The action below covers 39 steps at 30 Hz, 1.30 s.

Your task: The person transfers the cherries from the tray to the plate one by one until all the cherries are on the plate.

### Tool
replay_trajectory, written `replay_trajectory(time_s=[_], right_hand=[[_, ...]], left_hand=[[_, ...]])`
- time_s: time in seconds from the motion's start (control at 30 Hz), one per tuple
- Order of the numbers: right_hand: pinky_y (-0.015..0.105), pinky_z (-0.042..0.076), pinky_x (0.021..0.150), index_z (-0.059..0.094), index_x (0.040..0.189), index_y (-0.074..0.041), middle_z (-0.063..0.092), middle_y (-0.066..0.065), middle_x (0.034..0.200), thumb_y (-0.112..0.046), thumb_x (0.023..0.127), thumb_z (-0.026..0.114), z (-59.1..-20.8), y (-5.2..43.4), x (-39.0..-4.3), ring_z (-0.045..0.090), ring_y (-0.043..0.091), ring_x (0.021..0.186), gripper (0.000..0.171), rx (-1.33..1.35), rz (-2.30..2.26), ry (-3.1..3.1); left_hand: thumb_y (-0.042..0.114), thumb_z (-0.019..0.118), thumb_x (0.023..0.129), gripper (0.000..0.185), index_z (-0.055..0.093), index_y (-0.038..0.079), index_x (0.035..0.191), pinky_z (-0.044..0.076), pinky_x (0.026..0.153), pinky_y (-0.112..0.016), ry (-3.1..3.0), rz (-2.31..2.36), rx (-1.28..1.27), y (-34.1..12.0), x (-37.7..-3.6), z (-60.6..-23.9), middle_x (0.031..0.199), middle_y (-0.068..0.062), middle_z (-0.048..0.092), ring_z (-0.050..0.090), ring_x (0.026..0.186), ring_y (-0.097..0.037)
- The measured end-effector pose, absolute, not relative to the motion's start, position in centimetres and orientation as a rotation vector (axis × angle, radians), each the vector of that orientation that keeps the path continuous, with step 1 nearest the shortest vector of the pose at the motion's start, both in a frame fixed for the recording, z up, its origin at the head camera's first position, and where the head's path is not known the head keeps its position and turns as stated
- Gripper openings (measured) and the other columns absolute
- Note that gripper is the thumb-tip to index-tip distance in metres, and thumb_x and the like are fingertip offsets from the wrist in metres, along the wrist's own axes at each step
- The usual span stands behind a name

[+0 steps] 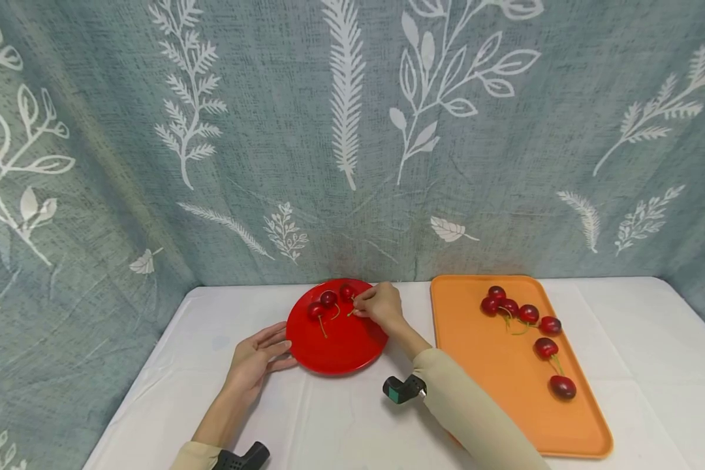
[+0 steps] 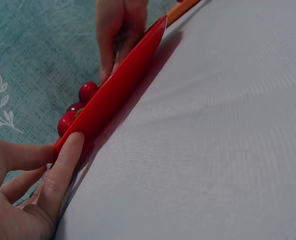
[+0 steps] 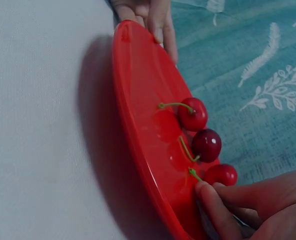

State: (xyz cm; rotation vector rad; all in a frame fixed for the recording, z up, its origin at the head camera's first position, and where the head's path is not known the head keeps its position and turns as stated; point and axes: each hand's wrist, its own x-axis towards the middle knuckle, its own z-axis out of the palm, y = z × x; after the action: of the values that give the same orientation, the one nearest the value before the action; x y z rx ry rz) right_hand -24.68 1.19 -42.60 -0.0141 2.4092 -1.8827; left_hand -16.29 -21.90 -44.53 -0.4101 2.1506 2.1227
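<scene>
The left hand (image 1: 257, 356) rests open against the red plate's (image 1: 341, 346) near-left rim, while the right hand (image 1: 380, 305) pinches a cherry stem (image 3: 194, 173) at the plate's far side.

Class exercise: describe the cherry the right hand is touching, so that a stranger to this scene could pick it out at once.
Find the round red plate left of the orange tray. Three cherries lie along its far rim. The one meant is the rightmost cherry, the only one whose green stem the right hand pinches.
</scene>
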Motion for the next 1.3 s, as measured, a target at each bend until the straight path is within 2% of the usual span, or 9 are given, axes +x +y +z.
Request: replay_trajectory(time_s=[0.23, 0.8, 1.1, 1.3], right_hand=[[0.023, 0.059, 0.060, 0.073, 0.089, 0.014, 0.072, 0.021, 0.078, 0.006, 0.085, 0.069, -42.8, 0.7, -24.7, 0.072, 0.019, 0.063, 0.010, -0.012, -1.874, 2.386], [0.027, 0.061, 0.063, 0.071, 0.096, 0.015, 0.072, 0.024, 0.088, 0.007, 0.086, 0.068, -41.8, 1.9, -24.5, 0.072, 0.022, 0.068, 0.013, -0.018, -1.918, 2.286], [0.026, 0.061, 0.063, 0.071, 0.097, 0.015, 0.072, 0.023, 0.085, 0.008, 0.086, 0.068, -41.7, 3.2, -24.2, 0.070, 0.015, 0.063, 0.013, -0.050, -1.891, 2.288], [0.028, 0.061, 0.063, 0.071, 0.097, 0.014, 0.072, 0.021, 0.079, 0.006, 0.087, 0.068, -41.5, 3.8, -23.6, 0.071, 0.019, 0.064, 0.013, -0.123, -1.858, 2.316]], left_hand=[[0.000, 0.056, 0.095, 0.047, 0.047, -0.001, 0.141, 0.060, 0.077, -0.033, 2.138, 2.140, -0.405, -21.4, -16.3, -44.5, 0.137, -0.026, 0.052, 0.071, 0.091, -0.020], [0.000, 0.055, 0.095, 0.047, 0.047, 0.000, 0.141, 0.060, 0.077, -0.033, 2.142, 2.129, -0.401, -21.2, -16.8, -44.2, 0.137, -0.025, 0.053, 0.071, 0.090, -0.020], [-0.001, 0.056, 0.095, 0.047, 0.046, -0.001, 0.141, 0.060, 0.078, -0.034, 2.130, 2.141, -0.383, -21.3, -16.9, -44.3, 0.137, -0.025, 0.053, 0.071, 0.091, -0.018], [-0.003, 0.055, 0.095, 0.047, 0.045, -0.004, 0.141, 0.060, 0.077, -0.035, 2.126, 2.144, -0.406, -21.6, -16.4, -44.5, 0.136, -0.025, 0.053, 0.071, 0.090, -0.018]])
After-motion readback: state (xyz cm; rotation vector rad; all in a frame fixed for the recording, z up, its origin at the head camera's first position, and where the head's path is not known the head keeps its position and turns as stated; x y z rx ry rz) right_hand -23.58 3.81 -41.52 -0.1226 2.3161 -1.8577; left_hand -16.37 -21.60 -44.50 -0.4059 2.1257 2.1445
